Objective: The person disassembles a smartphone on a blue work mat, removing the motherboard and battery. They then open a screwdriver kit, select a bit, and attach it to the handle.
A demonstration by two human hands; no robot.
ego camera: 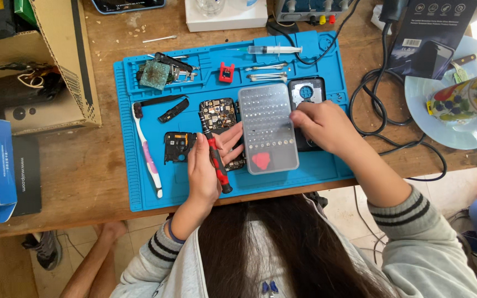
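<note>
Holding the screwdriver (216, 161) in our left hand (205, 165): fingers curled around its red and black handle, black tip pointing up and away from the palm, butt end sticking out below the heel of the hand. It's slim, with red grip sections split by black bands.

Just past our left fingertips sits the clear bit case (268, 128), a rounded rectangle with rows of small bits and a red patch near its lower end. The circuit board (219, 115) lies above our left fingers, partly under them, touching the case's left edge.

Our right hand (324, 128) rests on the case's right edge, fingers bent with the tips (296, 117) on the lid. Can't tell whether they pinch a bit. Under the right palm is a black phone frame (308, 91) with a round opening at the top.

Left of our left hand: a black back cover piece (179, 147), then a white and pink toothbrush (146, 150). All of it sits on the blue work mat (316, 171).
</note>
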